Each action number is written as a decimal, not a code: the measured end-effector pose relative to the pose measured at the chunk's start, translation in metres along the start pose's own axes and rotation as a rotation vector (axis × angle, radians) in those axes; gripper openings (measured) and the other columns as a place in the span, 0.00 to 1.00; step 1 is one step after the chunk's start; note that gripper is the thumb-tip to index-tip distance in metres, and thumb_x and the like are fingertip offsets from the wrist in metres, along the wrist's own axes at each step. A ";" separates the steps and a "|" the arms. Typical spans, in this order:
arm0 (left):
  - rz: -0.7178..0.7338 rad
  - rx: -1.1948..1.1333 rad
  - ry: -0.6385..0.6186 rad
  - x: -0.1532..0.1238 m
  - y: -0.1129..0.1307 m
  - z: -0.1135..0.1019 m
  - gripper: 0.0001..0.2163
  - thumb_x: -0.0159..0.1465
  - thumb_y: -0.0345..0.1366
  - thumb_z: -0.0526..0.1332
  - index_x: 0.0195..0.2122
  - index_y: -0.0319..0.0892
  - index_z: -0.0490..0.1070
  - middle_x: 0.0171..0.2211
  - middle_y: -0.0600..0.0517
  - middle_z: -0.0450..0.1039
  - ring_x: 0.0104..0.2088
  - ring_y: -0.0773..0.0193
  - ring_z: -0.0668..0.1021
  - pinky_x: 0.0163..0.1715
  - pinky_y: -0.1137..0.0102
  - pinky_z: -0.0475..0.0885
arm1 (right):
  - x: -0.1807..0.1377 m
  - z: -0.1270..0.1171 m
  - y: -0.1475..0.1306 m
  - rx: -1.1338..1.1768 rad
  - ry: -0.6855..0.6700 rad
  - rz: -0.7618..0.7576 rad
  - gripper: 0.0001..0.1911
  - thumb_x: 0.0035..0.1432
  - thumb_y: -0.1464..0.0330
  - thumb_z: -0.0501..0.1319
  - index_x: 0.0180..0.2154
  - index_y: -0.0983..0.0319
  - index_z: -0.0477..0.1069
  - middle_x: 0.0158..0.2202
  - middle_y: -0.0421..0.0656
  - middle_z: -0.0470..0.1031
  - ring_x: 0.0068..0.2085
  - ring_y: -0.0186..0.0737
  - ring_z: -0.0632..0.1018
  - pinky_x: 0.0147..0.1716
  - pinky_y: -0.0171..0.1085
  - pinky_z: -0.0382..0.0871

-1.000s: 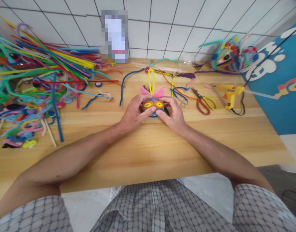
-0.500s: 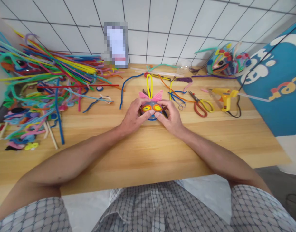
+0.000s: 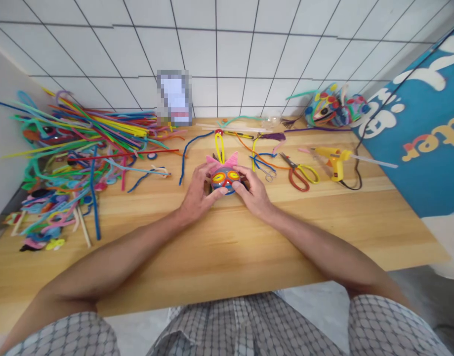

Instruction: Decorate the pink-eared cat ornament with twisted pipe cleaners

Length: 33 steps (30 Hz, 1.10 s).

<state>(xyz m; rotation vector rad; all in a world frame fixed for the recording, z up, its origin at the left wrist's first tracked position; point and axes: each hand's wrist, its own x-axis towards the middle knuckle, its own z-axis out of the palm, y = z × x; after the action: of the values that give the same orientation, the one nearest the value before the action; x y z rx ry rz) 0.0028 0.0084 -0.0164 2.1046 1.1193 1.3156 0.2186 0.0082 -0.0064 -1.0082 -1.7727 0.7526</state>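
Observation:
A small round craft figure [image 3: 224, 177] with two yellow-and-orange ringed eyes, pink ears and a yellow pipe-cleaner loop rests on the wooden table [image 3: 227, 247]. My left hand [image 3: 196, 195] grips its left side, thumb pressed near the lower front. My right hand [image 3: 252, 193] grips its right side with fingers curled round it. Both forearms stretch forward from the table's near edge.
A large heap of coloured pipe cleaners [image 3: 74, 148] fills the left side. Red-handled scissors [image 3: 297, 174], small silver scissors [image 3: 266, 170] and a yellow glue gun [image 3: 332, 159] with its cord lie to the right. A finished colourful craft [image 3: 332, 110] sits at the back right by the tiled wall.
The view has tilted upward, so everything sits lower and smaller in the picture. Both hands stay closed on the craft figure in the same place on the table.

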 end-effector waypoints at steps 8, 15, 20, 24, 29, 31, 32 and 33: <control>-0.246 0.180 -0.025 -0.008 0.003 -0.008 0.39 0.57 0.56 0.74 0.64 0.44 0.65 0.56 0.41 0.75 0.51 0.48 0.78 0.52 0.52 0.74 | -0.008 -0.003 0.005 -0.039 0.019 0.100 0.25 0.60 0.57 0.69 0.55 0.59 0.68 0.53 0.51 0.78 0.53 0.51 0.79 0.55 0.53 0.74; -0.270 0.204 -0.061 0.005 -0.001 -0.001 0.26 0.59 0.50 0.73 0.53 0.42 0.72 0.47 0.44 0.80 0.47 0.49 0.80 0.49 0.54 0.76 | 0.001 -0.005 0.010 -0.033 -0.008 0.101 0.22 0.63 0.59 0.66 0.56 0.59 0.70 0.56 0.51 0.79 0.56 0.51 0.80 0.57 0.54 0.74; -0.288 0.248 -0.098 0.008 0.000 0.001 0.27 0.57 0.49 0.75 0.52 0.43 0.72 0.47 0.43 0.81 0.47 0.45 0.81 0.50 0.52 0.76 | 0.003 -0.005 0.012 -0.050 -0.025 0.106 0.23 0.64 0.60 0.64 0.58 0.60 0.70 0.58 0.51 0.79 0.57 0.52 0.80 0.58 0.54 0.74; -0.264 0.185 -0.186 0.013 -0.002 -0.005 0.28 0.55 0.45 0.76 0.54 0.42 0.71 0.51 0.43 0.81 0.51 0.44 0.81 0.54 0.52 0.75 | -0.001 -0.002 0.014 -0.029 -0.029 0.130 0.23 0.64 0.60 0.64 0.58 0.60 0.69 0.57 0.52 0.79 0.56 0.51 0.81 0.57 0.53 0.76; -0.284 0.094 -0.227 0.021 -0.011 -0.008 0.33 0.54 0.47 0.76 0.58 0.43 0.70 0.54 0.44 0.80 0.53 0.45 0.81 0.56 0.53 0.76 | -0.002 0.004 0.017 -0.014 -0.003 0.135 0.22 0.64 0.61 0.64 0.58 0.58 0.69 0.55 0.50 0.80 0.53 0.49 0.82 0.55 0.53 0.78; -0.276 0.085 -0.234 0.023 -0.013 -0.006 0.33 0.53 0.47 0.76 0.57 0.42 0.71 0.54 0.43 0.80 0.53 0.44 0.81 0.56 0.52 0.76 | -0.001 0.004 0.019 -0.029 0.003 0.132 0.22 0.64 0.61 0.64 0.57 0.58 0.69 0.55 0.50 0.80 0.53 0.50 0.82 0.56 0.53 0.77; -0.268 0.080 -0.232 0.023 -0.013 -0.005 0.33 0.53 0.47 0.76 0.57 0.41 0.71 0.54 0.42 0.80 0.53 0.44 0.81 0.56 0.52 0.76 | -0.001 0.004 0.019 -0.042 0.006 0.129 0.21 0.63 0.62 0.65 0.57 0.58 0.70 0.55 0.50 0.80 0.54 0.50 0.82 0.56 0.54 0.77; -0.261 0.078 -0.225 0.023 -0.013 -0.005 0.34 0.52 0.47 0.77 0.58 0.41 0.71 0.55 0.41 0.80 0.54 0.44 0.81 0.57 0.52 0.76 | -0.001 0.004 0.019 -0.056 0.008 0.125 0.21 0.63 0.62 0.65 0.57 0.58 0.70 0.56 0.50 0.80 0.54 0.51 0.82 0.56 0.54 0.77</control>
<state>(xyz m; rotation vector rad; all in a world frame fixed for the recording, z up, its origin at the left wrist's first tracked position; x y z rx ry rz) -0.0015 0.0339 -0.0107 2.0173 1.3100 0.9052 0.2211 0.0164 -0.0236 -1.1664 -1.7444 0.7787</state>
